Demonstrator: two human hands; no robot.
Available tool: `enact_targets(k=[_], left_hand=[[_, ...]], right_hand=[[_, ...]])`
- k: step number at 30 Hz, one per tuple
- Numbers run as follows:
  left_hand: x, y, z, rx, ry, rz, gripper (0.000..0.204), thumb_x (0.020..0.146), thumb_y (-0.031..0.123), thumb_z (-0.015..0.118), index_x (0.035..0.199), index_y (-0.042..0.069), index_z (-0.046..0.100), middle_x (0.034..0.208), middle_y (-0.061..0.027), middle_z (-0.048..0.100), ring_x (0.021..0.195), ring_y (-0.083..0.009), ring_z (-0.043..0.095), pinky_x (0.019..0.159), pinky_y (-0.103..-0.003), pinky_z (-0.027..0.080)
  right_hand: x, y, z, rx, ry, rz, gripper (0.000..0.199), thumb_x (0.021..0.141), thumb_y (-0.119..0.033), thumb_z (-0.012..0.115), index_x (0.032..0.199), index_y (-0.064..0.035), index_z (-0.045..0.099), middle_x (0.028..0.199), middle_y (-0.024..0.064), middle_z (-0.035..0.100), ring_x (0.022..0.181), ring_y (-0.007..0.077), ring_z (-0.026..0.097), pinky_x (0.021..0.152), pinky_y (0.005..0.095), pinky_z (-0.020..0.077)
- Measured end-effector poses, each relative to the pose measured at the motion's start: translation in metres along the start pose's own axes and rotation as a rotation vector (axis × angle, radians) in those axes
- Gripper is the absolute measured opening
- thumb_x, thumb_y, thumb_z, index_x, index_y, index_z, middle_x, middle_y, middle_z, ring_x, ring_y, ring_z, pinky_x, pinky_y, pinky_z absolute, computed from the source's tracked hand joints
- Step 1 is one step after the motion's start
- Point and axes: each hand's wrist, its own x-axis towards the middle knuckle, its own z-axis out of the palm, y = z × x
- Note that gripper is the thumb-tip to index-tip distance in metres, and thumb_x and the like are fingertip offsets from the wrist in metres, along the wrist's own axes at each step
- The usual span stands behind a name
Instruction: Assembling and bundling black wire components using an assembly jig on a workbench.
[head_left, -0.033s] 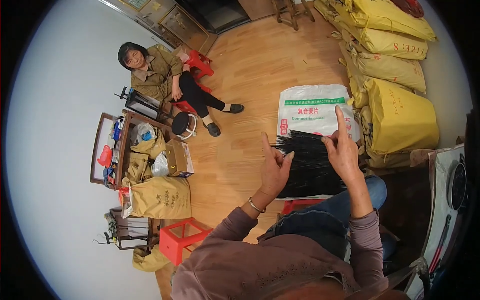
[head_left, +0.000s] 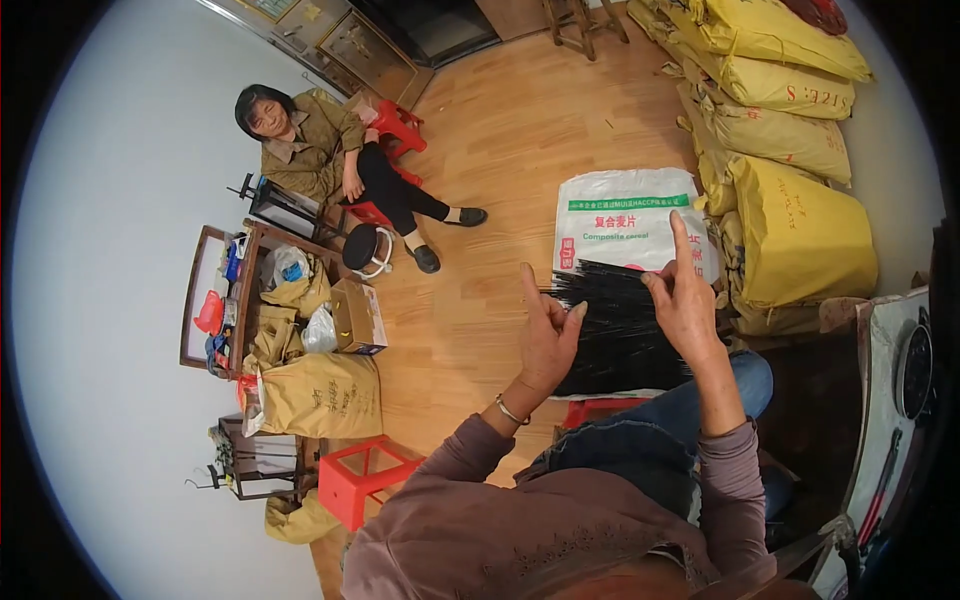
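Zero shift is seen: left hand [head_left: 550, 345] and right hand [head_left: 689, 308] are held index-up by strips [head_left: 612, 345] toward the sack's [head_left: 622, 186] near edge; any pinch can't be told; work seems paused.

Beneath and beyond my fingers [head_left: 683, 245] spreads a white printed sack [head_left: 625, 187], with a red surface [head_left: 592, 410] showing under its near edge. Directly on it, between my fingers and nearer me, lie thin black strands [head_left: 615, 345].
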Motion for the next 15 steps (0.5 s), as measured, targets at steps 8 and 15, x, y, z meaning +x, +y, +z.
enact_targets(k=[8,15], left_hand=[[0.007,0.025,0.001,0.038,0.046,0.089,0.094,0.081,0.011,0.070,0.146,-0.005,0.004,0.063,-0.0019,0.039,0.053,-0.0129,0.041,0.048,-0.026,0.038],[0.008,0.023,-0.008,0.307,0.034,0.259,0.095,0.079,0.012,0.071,0.146,-0.005,0.005,0.065,-0.0028,0.044,0.055,-0.0146,0.047,0.051,-0.028,0.042]], right_hand=[[-0.007,-0.062,-0.010,0.001,-0.048,-0.267,0.089,0.079,-0.008,0.068,0.148,-0.0069,0.013,0.068,0.0098,0.060,0.058,0.0290,0.061,0.055,0.0374,0.0473],[-0.019,-0.147,-0.021,0.173,-0.085,-0.779,0.073,0.071,-0.011,0.075,0.132,0.0083,0.039,0.071,0.0102,0.059,0.057,0.0249,0.059,0.053,0.0315,0.0460]])
